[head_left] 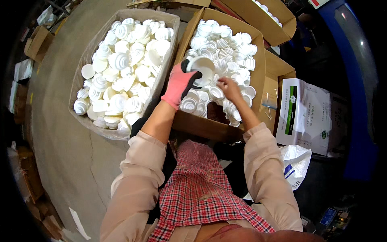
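Note:
My left hand [181, 82], in a pink glove with black fingers, is closed round a white round plastic cap [205, 69]. The cap is held over the near left part of a cardboard box [260, 66] full of similar white caps [225, 54]. My bare right hand [229, 88] hovers just right of the held cap, above the caps in the box. Its fingers are bent together. Whether anything small sits between them is hidden. Near the box's front side, a dark brown gap [217, 113] shows between the caps.
Left of the box stands a plastic-lined bin [76, 90] heaped with white caps and discs. On the right lie a smaller open carton [271, 80], a white printed box [306, 109] and a crumpled white bag [296, 163]. Another carton [282, 34] stands at the far right.

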A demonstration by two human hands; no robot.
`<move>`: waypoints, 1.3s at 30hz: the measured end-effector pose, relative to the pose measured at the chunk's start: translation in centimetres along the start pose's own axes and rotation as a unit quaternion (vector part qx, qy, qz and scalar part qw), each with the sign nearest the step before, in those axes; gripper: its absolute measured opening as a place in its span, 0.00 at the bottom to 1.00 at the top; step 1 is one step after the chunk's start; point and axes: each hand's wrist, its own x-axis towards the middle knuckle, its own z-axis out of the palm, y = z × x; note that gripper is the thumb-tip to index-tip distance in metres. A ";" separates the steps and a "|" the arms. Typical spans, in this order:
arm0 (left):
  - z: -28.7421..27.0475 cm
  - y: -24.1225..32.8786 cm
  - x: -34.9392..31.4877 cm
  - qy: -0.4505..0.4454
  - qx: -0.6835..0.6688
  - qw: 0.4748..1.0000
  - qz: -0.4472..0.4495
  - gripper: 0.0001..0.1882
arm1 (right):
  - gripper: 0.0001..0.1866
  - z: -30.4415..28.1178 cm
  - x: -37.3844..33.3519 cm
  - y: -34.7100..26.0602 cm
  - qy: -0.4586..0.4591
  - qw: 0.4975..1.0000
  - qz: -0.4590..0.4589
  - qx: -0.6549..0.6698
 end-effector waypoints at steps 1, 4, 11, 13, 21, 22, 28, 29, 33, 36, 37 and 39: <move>1.0 0.5 -0.1 -0.021 -0.269 0.961 -0.054 0.18 | 0.17 2.7 -0.8 2.7 0.041 0.998 -0.026 -0.046; 0.8 -0.4 0.1 -0.111 -0.474 0.869 -0.083 0.16 | 0.13 7.0 -2.1 5.0 -0.041 0.988 -0.016 -0.148; 1.5 2.1 -0.3 -0.168 -0.378 0.911 0.006 0.33 | 0.26 -4.7 -3.3 -1.2 -0.044 0.965 -0.047 0.256; 2.2 2.4 -0.2 -0.112 0.097 0.978 0.146 0.39 | 0.22 -8.9 -4.9 -2.0 -0.064 0.865 -0.105 0.487; 5.5 0.6 -1.6 -0.070 0.257 0.918 0.294 0.44 | 0.33 -9.5 -7.2 -4.5 -0.045 0.780 -0.097 0.616; 5.8 0.6 -1.6 -0.079 0.231 0.926 0.288 0.44 | 0.37 -9.4 -7.3 -5.1 -0.033 0.802 -0.094 0.589; 7.8 1.2 -1.4 -0.065 0.155 0.958 0.234 0.43 | 0.41 -10.5 -8.1 -5.0 0.063 0.864 -0.117 0.485; 8.0 1.7 -1.1 -0.098 0.175 0.954 0.223 0.41 | 0.41 -10.6 -8.4 -4.8 0.077 0.878 -0.132 0.454; 9.1 0.2 -1.1 -0.160 0.103 0.949 0.250 0.33 | 0.38 -11.0 -9.4 -6.6 0.133 0.931 -0.201 0.276; 9.7 0.1 -1.7 -0.161 0.043 0.954 0.249 0.32 | 0.37 -11.0 -9.6 -7.8 0.175 0.943 -0.244 0.146; 9.7 -0.1 -1.7 -0.167 0.047 0.960 0.222 0.32 | 0.37 -10.9 -9.6 -7.7 0.177 0.943 -0.251 0.125; 9.7 0.7 -2.0 -0.165 0.085 0.949 0.255 0.31 | 0.36 -10.9 -9.5 -7.7 0.185 0.944 -0.257 0.092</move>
